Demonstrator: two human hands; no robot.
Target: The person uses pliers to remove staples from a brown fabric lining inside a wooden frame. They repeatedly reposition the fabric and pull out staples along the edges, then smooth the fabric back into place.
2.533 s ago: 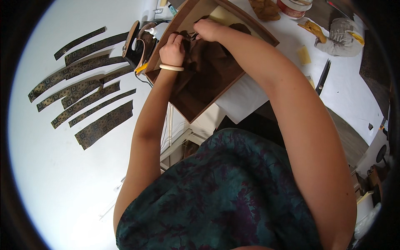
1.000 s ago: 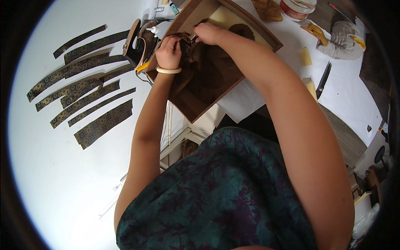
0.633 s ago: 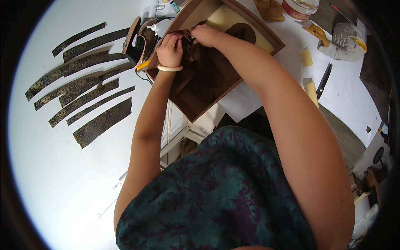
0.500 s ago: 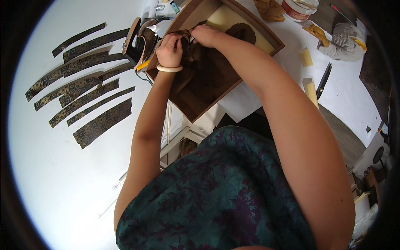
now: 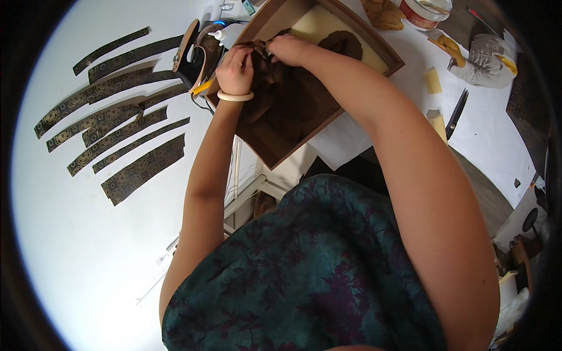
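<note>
My left hand [image 5: 235, 71], a cream bangle at its wrist, pinches dark brown fabric [image 5: 284, 105] inside the open wooden box [image 5: 396, 64], near its upper left side. Just to its right, my right hand [image 5: 285, 50] has its fingers curled at the bunched cloth around a small dark thing that I cannot make out. The cloth covers much of the box's inside, with a pale yellow lining showing behind it. Beside the box's left wall are an iron-like appliance [image 5: 186, 55], a white nozzle bottle [image 5: 232, 34] and a yellow-handled item [image 5: 200, 88].
Dark patterned strips [image 5: 140, 167] lie on the white surface at left. At right are black scissors [image 5: 456, 114], small yellow pieces [image 5: 432, 80], grey-and-yellow gloves [image 5: 481, 61], a brown crumpled piece [image 5: 383, 13] and a white tub [image 5: 424, 13]. My forearms span the lower view.
Both hands stay at the bunched cloth, with small finger shifts. The box and surroundings appear slightly shifted in the view.
</note>
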